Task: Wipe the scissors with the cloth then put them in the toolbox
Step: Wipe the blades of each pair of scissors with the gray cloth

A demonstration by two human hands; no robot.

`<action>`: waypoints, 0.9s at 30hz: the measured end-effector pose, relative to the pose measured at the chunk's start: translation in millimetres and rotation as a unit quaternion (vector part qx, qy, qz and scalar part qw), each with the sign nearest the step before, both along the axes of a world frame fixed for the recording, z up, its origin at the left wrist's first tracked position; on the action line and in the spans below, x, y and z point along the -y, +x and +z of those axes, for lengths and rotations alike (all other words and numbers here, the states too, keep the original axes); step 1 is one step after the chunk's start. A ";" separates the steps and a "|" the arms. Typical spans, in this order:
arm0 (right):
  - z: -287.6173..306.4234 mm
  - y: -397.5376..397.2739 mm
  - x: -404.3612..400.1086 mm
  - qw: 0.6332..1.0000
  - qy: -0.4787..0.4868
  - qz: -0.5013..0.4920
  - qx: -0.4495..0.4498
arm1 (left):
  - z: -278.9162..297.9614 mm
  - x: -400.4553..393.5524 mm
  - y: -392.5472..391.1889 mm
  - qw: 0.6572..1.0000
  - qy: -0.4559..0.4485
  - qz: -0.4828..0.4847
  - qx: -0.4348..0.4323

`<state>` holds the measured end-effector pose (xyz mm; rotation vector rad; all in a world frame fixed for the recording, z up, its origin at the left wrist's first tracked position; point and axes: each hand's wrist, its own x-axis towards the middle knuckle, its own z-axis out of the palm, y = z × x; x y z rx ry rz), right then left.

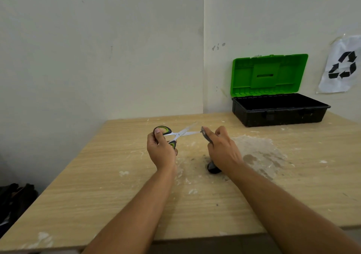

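The left hand clamps the green-and-black handles of the scissors, blades parted, well in front of the open toolbox. The right hand pinches a dark cloth at a blade tip. Stiff, light, sharp: best held by the handles

Bare forearms (no sleeves, no gloves)

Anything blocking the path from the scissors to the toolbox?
Nothing visible. The left hand holds the scissors, blades open, above the table. The toolbox sits at the far right with its lid up, and the tabletop between them is bare.
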<state>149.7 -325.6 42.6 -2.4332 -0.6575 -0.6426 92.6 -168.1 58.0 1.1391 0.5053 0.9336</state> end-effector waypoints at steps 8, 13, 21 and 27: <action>-0.2 -2.2 -0.1 0.980 0.196 0.021 -0.034 | -6.0 -5.2 2.0 1.000 0.010 -0.022 0.005; 5.9 -10.8 -9.8 0.975 0.205 0.079 0.029 | -4.3 -3.2 5.1 1.000 0.015 0.002 -0.012; -6.9 -16.7 -20.7 0.990 0.106 0.080 0.050 | -0.4 1.0 4.4 0.998 -0.052 -0.023 0.002; -4.3 -23.0 -25.8 0.991 0.076 0.093 0.061 | -0.6 0.0 7.4 0.999 -0.042 0.009 -0.006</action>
